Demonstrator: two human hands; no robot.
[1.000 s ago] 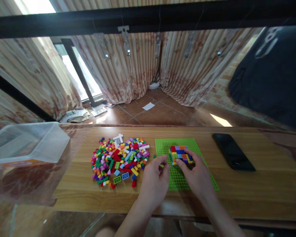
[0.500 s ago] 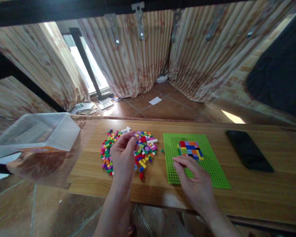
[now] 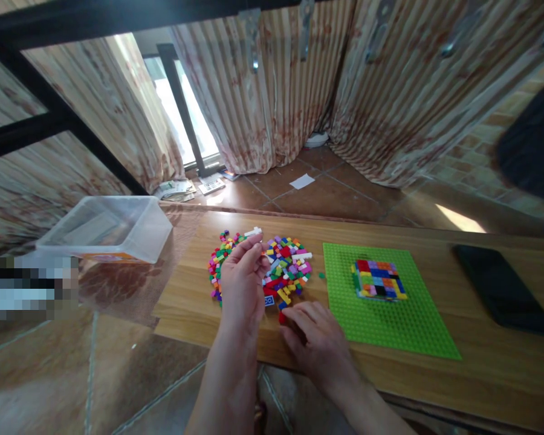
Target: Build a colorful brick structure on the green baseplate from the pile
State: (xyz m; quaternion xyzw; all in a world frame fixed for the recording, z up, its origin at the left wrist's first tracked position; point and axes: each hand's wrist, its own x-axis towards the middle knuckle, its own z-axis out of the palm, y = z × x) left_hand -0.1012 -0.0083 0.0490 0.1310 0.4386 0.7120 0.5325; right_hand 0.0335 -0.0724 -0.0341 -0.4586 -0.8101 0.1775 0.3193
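Head view: hovering with left hand [image 3: 242, 287] over heap of small multicoloured plastic bricks [image 3: 292, 266], thumb and fingertips drawn close; cannot tell if pinching anything. With right hand [image 3: 320, 344], fingertips at small red plastic brick [image 3: 281, 317] by heap's near edge; cannot tell if gripped. Rightward, on green studded plastic baseplate [image 3: 390, 329]: rectangular multicoloured brick block [image 3: 378, 280], apart from both hands.

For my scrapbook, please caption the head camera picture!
Left hand over a pile of colourful plastic bricks, right hand at a small red brick near a flat green baseplate.
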